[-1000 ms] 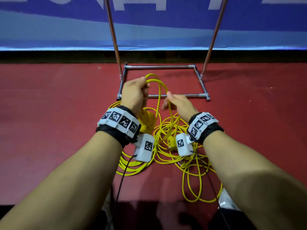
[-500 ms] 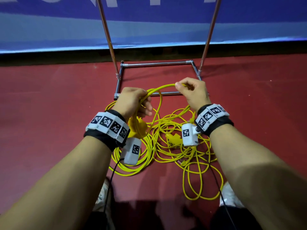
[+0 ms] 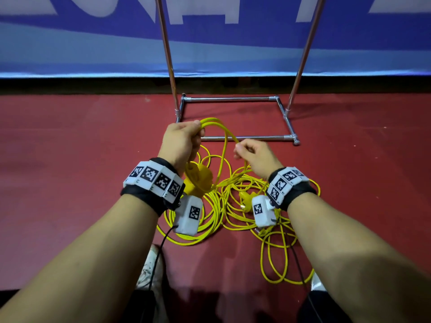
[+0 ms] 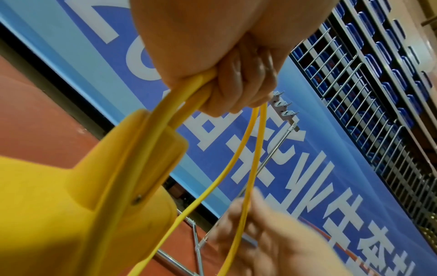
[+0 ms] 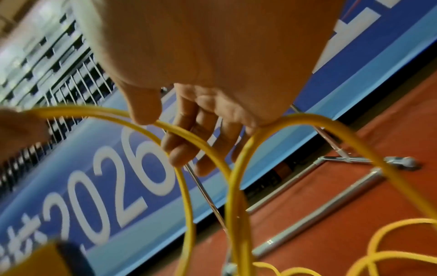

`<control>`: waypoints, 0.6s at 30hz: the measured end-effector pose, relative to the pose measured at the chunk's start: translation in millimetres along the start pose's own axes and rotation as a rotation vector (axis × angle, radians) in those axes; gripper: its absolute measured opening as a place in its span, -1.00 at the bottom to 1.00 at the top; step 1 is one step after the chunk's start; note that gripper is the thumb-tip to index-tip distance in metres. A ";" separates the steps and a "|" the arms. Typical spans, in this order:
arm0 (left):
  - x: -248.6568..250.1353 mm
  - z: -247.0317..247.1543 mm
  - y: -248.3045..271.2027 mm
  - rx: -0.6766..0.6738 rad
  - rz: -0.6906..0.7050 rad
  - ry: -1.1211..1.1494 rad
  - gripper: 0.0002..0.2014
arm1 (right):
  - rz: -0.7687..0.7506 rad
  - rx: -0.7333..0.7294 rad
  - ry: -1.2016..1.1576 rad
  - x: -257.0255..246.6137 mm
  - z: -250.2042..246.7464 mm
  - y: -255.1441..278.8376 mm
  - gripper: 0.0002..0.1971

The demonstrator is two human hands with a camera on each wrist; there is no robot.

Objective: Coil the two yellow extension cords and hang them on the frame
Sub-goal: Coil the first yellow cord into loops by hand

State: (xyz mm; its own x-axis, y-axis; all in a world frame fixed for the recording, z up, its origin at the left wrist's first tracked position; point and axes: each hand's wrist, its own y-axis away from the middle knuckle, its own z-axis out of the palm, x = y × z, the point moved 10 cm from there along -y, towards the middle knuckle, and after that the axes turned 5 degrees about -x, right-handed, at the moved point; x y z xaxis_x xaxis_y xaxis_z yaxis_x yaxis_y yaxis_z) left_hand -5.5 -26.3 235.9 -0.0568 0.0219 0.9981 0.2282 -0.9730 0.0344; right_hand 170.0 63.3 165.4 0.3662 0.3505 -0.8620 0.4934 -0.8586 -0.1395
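Observation:
Two yellow extension cords [image 3: 235, 201] lie tangled in loose loops on the red floor under my wrists. My left hand [image 3: 184, 141] grips a bundle of cord loops [image 4: 203, 87], and a yellow socket block [image 3: 198, 178] hangs below it. My right hand [image 3: 254, 152] pinches a strand of the same cord [image 5: 187, 134] between thumb and fingers, just right of the left hand. A yellow plug [image 3: 247, 199] lies among the loops. The metal frame [image 3: 235, 99] stands just beyond the hands, its hooks [image 4: 281, 106] high up in the left wrist view.
The frame's base bars [image 3: 247, 137] lie on the floor close in front of my hands, with two uprights [image 3: 166, 54] rising out of view. A blue banner wall [image 3: 93, 43] runs behind. My shoes [image 3: 149, 266] sit near the lower cord loops.
My right hand came back from the far right towards the left hand, bringing a new loop of cord. The left hand rose slightly with its bundle.

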 end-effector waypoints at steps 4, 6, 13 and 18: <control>4.2 -13.7 3.3 0.051 0.029 0.049 -0.64 | 0.147 -0.063 0.182 30.0 9.9 23.0 -0.64; 6.4 -17.4 5.4 0.065 0.047 0.073 -0.63 | 0.155 -0.086 0.263 30.1 11.2 27.9 -0.74; 24.3 -15.9 11.5 0.044 0.128 0.070 -0.64 | 0.119 0.290 -0.094 37.1 -31.0 20.0 -0.76; 21.2 -23.0 12.4 0.073 0.095 0.025 -0.68 | -0.010 0.567 -0.243 -5.7 -94.2 12.6 -0.69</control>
State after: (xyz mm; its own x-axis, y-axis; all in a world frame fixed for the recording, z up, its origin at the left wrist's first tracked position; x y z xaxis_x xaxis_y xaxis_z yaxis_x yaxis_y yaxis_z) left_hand -26.2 -43.2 256.3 -0.0560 -0.0759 0.9955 0.3039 -0.9511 -0.0554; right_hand 248.4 85.7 214.4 0.1407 0.3214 -0.9364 -0.0248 -0.9444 -0.3279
